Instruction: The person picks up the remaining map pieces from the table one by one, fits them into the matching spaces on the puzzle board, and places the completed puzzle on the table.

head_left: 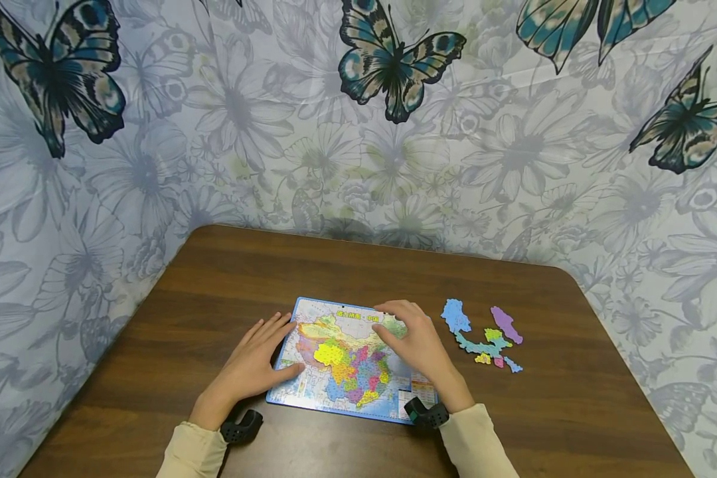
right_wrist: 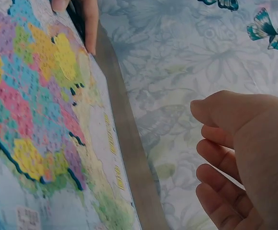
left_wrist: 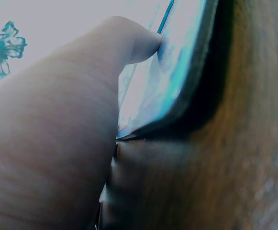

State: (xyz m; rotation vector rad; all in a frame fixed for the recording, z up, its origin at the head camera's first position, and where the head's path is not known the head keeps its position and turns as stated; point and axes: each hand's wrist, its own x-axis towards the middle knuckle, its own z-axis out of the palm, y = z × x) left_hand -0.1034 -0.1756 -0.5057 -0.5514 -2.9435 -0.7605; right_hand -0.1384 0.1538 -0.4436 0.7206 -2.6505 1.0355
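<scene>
A flat map puzzle board (head_left: pixel 301 393) with a blue rim lies on the table, many coloured pieces set in its middle. At its left side my left hand (head_left: pixel 247 364) has its fingers stretched along the edge. The left wrist view shows the thumb (left_wrist: pixel 141 44) resting on the board's surface near a corner. Over the board's upper right part is my right hand (head_left: pixel 417 340), holding nothing, its fingers loosely bent in the right wrist view. It covers part of the map in the head view. Pale upper areas of the map (right_wrist: pixel 93 167) carry no raised pieces.
Loose pieces lie right of the board: a large blue one (head_left: pixel 456 316), a purple one (head_left: pixel 506 325), a long teal one (head_left: pixel 477 346), and several smaller ones. Butterfly-patterned cloth (head_left: pixel 239 159) rises behind the brown table (head_left: pixel 215 279). Black bands (head_left: pixel 241 427) sit on both wrists.
</scene>
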